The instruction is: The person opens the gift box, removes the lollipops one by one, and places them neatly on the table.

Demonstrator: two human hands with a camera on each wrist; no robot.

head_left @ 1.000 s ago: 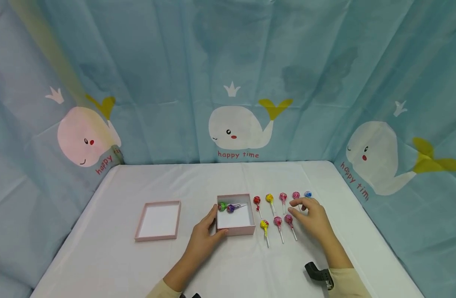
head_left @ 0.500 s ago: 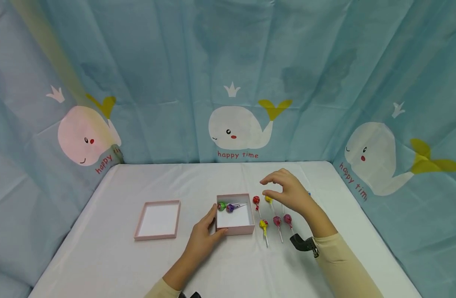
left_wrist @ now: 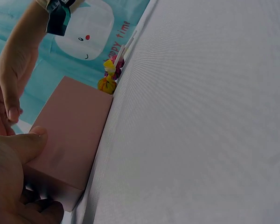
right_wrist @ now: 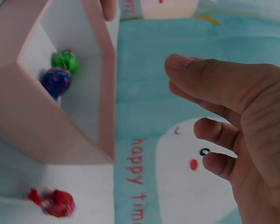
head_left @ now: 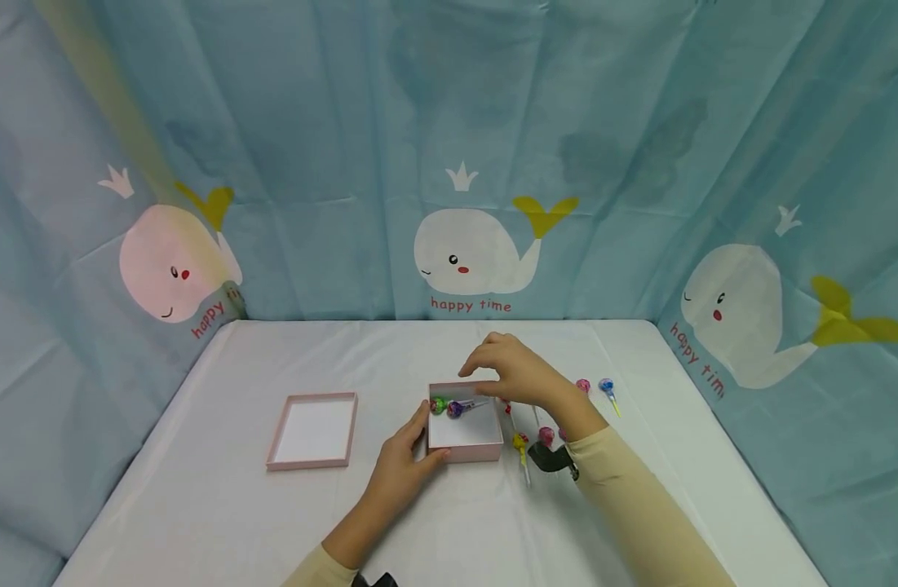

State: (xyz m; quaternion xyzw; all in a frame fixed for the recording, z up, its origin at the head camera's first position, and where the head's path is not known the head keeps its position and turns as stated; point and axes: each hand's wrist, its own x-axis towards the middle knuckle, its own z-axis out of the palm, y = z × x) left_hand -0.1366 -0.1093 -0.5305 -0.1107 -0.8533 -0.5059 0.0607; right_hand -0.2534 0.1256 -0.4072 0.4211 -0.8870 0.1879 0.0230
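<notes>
My left hand (head_left: 403,463) grips the front left corner of an open pink box (head_left: 465,453), thumb on its side wall (left_wrist: 70,135). Inside the box (right_wrist: 32,116) lie a green lollipop (head_left: 438,405) and a purple lollipop (head_left: 454,409); the right wrist view shows the green lollipop (right_wrist: 65,60) and the purple lollipop (right_wrist: 56,81) too. My right hand (head_left: 485,375) hovers over the box's far right edge. Its fingers (right_wrist: 210,130) are loosely curved and nothing shows between them and the thumb.
Several lollipops lie right of the box: a yellow one (head_left: 520,442), a pink one (head_left: 582,385), a blue one (head_left: 606,385) and a red one (right_wrist: 56,203); my right arm hides others. A shallow pink lid (head_left: 312,466) sits to the left. Whale-print curtains surround the table.
My right hand has lifted from the lollipop rows and swung left, from beside the pink and blue ones to above the box. The left hand and the box stay put.
</notes>
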